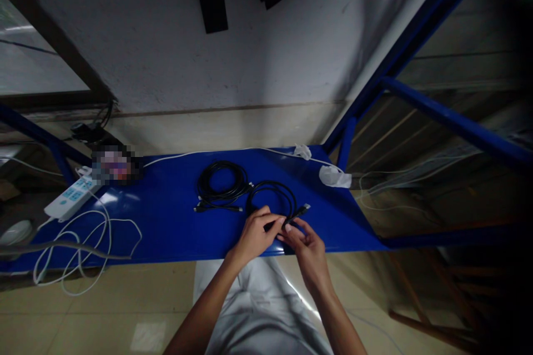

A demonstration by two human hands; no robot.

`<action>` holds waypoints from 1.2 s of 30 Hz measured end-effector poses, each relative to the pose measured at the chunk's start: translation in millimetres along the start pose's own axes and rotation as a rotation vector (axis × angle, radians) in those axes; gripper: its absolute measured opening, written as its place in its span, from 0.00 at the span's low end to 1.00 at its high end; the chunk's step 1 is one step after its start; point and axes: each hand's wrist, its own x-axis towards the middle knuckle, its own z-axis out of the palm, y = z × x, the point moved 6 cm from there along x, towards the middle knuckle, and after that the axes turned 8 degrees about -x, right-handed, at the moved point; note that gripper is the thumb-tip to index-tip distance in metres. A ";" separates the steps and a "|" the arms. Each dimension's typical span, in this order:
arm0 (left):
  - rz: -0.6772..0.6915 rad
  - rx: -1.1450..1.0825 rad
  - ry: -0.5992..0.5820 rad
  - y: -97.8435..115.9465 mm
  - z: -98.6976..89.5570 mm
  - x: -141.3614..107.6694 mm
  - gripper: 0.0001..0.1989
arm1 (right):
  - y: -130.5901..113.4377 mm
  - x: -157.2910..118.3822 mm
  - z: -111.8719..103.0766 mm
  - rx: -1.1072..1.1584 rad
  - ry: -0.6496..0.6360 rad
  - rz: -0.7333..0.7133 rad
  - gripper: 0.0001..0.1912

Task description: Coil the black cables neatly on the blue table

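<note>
A black coiled cable (292, 193) lies at the front of the blue table, with a metal-tipped plug (305, 208) sticking out to its right. My left hand (261, 231) pinches the near side of this coil between thumb and fingers. Close against it, my right hand (305, 241) is also closed on the cable, below the plug. The fingertips of both hands nearly meet, and the part of the cable between them is mostly hidden. Just left and behind lies a second black cable coil (222, 194), untouched, with several plug ends showing.
On the blue table (166, 227), a white power strip (70, 199) and a loose white cord (109, 233) occupy the left end. A thin white cable runs along the back edge. Crumpled white plastic (334, 176) sits at the back right. Blue frame bars (449, 113) rise on the right.
</note>
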 end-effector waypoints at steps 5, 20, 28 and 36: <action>-0.038 0.003 -0.028 -1.1 -0.2 1.2 0.18 | 3.1 -0.2 5.6 0.130 -0.040 0.049 0.34; -0.117 -0.049 -0.068 0.0 -9.2 9.8 0.13 | 6.4 0.3 2.7 0.099 -0.042 0.064 0.39; -0.138 -0.134 -0.027 -4.8 -4.9 9.9 0.14 | 6.3 1.5 4.6 0.017 -0.121 0.026 0.29; -0.170 -0.133 0.038 -11.6 -8.1 10.9 0.12 | 7.0 2.0 2.7 -0.012 -0.101 0.036 0.30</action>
